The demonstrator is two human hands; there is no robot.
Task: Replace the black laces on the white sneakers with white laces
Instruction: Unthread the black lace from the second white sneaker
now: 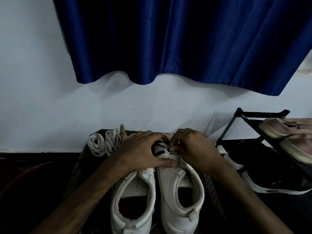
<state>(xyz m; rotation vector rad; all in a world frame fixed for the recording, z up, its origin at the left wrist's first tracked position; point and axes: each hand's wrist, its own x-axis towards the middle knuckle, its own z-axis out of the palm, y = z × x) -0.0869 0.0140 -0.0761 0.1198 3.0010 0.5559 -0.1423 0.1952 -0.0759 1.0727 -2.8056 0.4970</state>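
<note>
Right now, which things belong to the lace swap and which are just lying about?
Job: sneakers, black lace, white laces.
Lying about: curtain, rack, beige shoes, black shoes.

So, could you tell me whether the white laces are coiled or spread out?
Coiled: the white laces lie as two wound bundles left of the sneakers.
</note>
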